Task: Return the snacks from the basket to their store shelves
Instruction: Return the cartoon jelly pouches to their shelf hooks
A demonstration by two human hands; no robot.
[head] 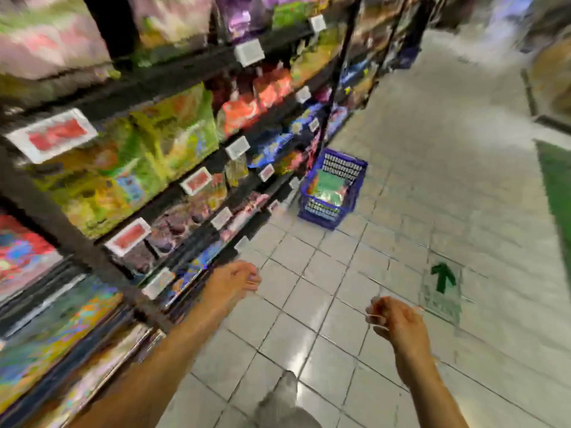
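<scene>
A blue plastic basket stands on the tiled floor beside the shelves, some way ahead of me. Green and red snack packets lie inside it. Dark store shelves run along my left, packed with colourful snack bags and white price tags. My left hand hangs in front of the lowest shelves with loosely curled fingers and holds nothing. My right hand is out over the floor, fingers loosely curled, also with nothing in it. The whole view is blurred by motion.
The aisle of pale floor tiles stretches ahead on the right. A green arrow sticker marks the floor near my right hand. A green mat lies at the right edge. My grey trouser leg shows at the bottom.
</scene>
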